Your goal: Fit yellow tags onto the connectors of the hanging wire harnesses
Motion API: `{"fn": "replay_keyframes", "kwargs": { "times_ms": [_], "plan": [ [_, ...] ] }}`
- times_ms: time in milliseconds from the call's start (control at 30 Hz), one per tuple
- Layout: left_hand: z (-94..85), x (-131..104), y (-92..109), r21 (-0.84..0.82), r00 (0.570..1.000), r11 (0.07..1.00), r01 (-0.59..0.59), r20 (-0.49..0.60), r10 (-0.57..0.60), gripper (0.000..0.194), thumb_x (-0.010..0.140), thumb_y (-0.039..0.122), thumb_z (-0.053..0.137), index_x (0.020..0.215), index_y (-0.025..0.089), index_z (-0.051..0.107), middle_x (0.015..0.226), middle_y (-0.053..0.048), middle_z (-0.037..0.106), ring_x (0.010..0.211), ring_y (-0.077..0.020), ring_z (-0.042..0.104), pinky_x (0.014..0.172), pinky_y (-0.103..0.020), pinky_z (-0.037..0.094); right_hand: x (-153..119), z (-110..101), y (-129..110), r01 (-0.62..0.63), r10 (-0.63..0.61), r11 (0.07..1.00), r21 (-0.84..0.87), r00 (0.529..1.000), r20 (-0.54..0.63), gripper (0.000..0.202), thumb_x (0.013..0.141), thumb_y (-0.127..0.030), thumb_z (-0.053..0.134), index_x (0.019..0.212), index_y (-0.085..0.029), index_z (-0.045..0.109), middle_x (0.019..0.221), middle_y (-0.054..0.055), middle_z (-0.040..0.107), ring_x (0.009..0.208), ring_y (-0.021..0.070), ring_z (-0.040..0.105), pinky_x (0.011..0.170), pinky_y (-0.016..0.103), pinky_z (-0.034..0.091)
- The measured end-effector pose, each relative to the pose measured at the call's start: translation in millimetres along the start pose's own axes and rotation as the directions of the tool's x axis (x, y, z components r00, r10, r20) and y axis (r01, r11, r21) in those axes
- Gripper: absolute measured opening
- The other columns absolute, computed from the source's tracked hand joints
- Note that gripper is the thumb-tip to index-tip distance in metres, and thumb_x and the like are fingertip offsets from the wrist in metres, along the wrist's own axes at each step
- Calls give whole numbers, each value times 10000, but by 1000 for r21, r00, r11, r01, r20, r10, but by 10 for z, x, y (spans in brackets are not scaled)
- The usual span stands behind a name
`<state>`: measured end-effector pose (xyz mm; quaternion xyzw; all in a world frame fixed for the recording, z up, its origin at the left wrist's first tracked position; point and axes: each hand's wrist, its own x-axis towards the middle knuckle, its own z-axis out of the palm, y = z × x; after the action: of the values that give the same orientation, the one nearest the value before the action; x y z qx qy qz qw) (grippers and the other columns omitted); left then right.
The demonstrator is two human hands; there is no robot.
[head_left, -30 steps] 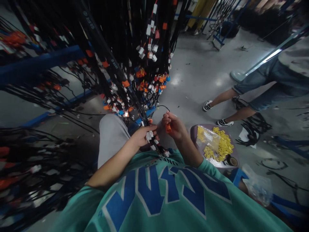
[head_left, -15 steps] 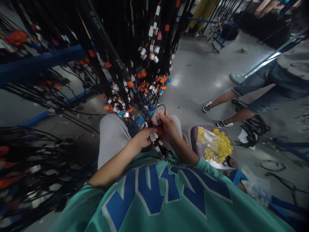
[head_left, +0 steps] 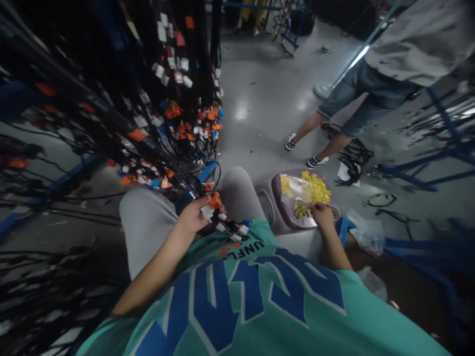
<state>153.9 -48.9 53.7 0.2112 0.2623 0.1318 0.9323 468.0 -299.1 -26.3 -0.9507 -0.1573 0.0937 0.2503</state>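
My left hand (head_left: 193,216) is wrapped round a bundle of black cables above my lap. White and orange connectors (head_left: 214,200) stick out at its fingers, and loose connector ends (head_left: 233,228) hang toward my shirt. My right hand (head_left: 321,215) is over the near edge of a purple stool (head_left: 275,193), its fingertips together at the small yellow parts (head_left: 319,188) lying there. Whether a part is between those fingertips is too small to tell. A clear plastic bag (head_left: 296,188) with yellow pieces lies beside them on the stool.
Hanging cable bundles with many connectors (head_left: 185,126) fill the left and front. A person in denim shorts (head_left: 386,91) stands at the right, near black cables (head_left: 351,163) on the floor. Blue frame bars (head_left: 411,178) and a plastic bag (head_left: 365,232) are at the right.
My right hand has left the cable bundle and moved right to the yellow parts on the stool. My left hand still holds the bundle. The view has turned to the right.
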Motion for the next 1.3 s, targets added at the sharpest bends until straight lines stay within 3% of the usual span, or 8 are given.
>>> {"fn": "replay_keyframes", "kwargs": {
  "times_ms": [200, 367, 467, 633, 767, 900, 1067, 1300],
  "plan": [
    [141, -7, 16, 61, 999, 998, -5, 41, 2, 144, 677, 245, 668, 679, 150, 560, 548, -1, 535, 530, -165, 565, 573, -308, 495, 84, 179, 200, -106, 110, 982, -155, 994, 18, 359, 796, -161, 395, 1026, -69, 655, 1053, 183, 658, 961, 244, 579, 759, 292, 413],
    [143, -41, 36, 42, 998, 999, -15, -66, 18, 168, 706, 269, 665, 679, 152, 547, 538, 5, 507, 499, -141, 533, 544, -279, 484, 171, 287, 84, -190, 206, 947, -260, 978, 34, 365, 842, -217, 383, 1036, -103, 670, 991, 193, 666, 911, 259, 606, 718, 308, 413],
    [144, -42, 43, 42, 995, 999, -33, -89, 37, 164, 717, 269, 652, 673, 154, 544, 523, 10, 491, 492, -133, 519, 539, -266, 480, 100, 377, 7, -129, 166, 949, -288, 980, 106, 312, 828, -210, 439, 1001, -124, 683, 961, 166, 670, 903, 249, 607, 728, 300, 414],
    [153, -28, 40, 52, 997, 998, -34, -62, 37, 145, 699, 251, 659, 690, 142, 565, 521, 9, 482, 495, -132, 511, 558, -276, 482, 77, 601, -106, 45, 2, 958, -282, 986, 166, 384, 841, -80, 399, 1177, -121, 581, 1191, 152, 574, 1051, 195, 531, 831, 258, 386],
    [152, -24, 35, 44, 997, 998, -39, -67, 42, 157, 732, 263, 637, 683, 139, 554, 507, 8, 459, 480, -130, 493, 548, -275, 465, 178, 707, -145, 40, 2, 953, -300, 991, 137, 295, 911, -156, 359, 1046, -80, 609, 1109, 167, 582, 960, 189, 548, 810, 291, 403],
    [153, -30, 33, 38, 996, 999, -26, -89, 30, 162, 762, 277, 609, 685, 148, 547, 512, 6, 457, 485, -137, 488, 557, -286, 462, 248, 743, -158, 7, 28, 946, -324, 994, 105, 225, 914, -302, 461, 981, -135, 596, 1033, 85, 600, 906, 166, 568, 806, 337, 452],
    [156, -39, 30, 26, 995, 999, -25, -96, 28, 168, 749, 285, 620, 673, 154, 547, 506, 9, 452, 480, -139, 487, 551, -289, 461, 287, 767, -168, -59, 89, 942, -330, 993, 75, 221, 917, -306, 460, 984, -139, 588, 986, 69, 611, 865, 158, 582, 782, 341, 467],
    [138, -42, 24, 55, 998, 997, -47, -41, 50, 166, 632, 250, 704, 663, 148, 578, 520, 4, 491, 498, -143, 521, 514, -260, 452, 272, 789, -211, -115, 130, 963, -244, 990, 46, 269, 859, -113, 416, 998, -6, 620, 1010, 265, 609, 945, 270, 582, 778, 359, 399]
  ]
}}
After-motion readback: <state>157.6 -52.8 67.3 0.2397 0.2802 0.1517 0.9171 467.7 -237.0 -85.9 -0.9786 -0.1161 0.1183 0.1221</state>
